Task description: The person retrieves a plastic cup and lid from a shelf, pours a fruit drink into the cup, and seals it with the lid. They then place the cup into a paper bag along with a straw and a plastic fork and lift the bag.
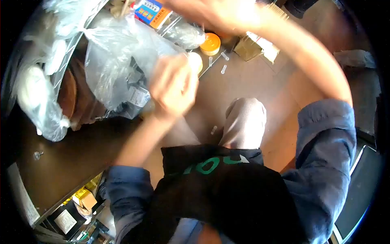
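Note:
My left hand (172, 87) is in the middle of the view with its fingers curled in; anything inside them is hidden. A pale yellow round object (195, 63) shows right beside its fingers, and I cannot tell whether they touch it. My right hand (211, 15) is at the top edge, smeared by motion and glare, so its fingers are unclear. Below it stands a jar with an orange lid (210, 44). Small clear plastic pieces (224, 69) lie near the jar. Left of my left hand is a clear plastic bag (115, 61) with dark contents.
A blue and orange box (151, 12) lies at the top. An open cardboard box (248, 48) stands right of the jar. More filled plastic bags (36, 97) hang at the left. A small box (85, 200) sits lower left, and a dark panel (357, 191) is at the right.

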